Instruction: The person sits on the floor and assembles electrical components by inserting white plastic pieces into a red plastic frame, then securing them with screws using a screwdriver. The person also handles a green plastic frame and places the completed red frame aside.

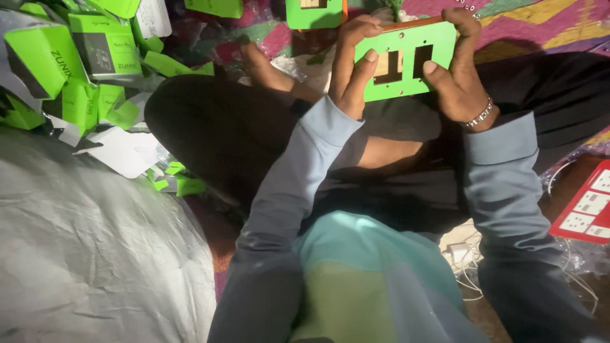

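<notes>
I hold a green rectangular plate (406, 60) with two square cut-outs and an orange rim, up over my crossed legs. My left hand (349, 67) grips its left end, thumb on the green face and fingers curled over the top edge. My right hand (456, 70), with a bracelet at the wrist, grips the right end the same way. Both sleeves are pale blue.
A heap of green and white cartons (76, 63) lies at the upper left. A grey sheet (89, 254) covers the lower left. A red board with white sockets (588, 206) and white cables (467, 267) lie at the right. Another green plate (314, 13) rests at the top.
</notes>
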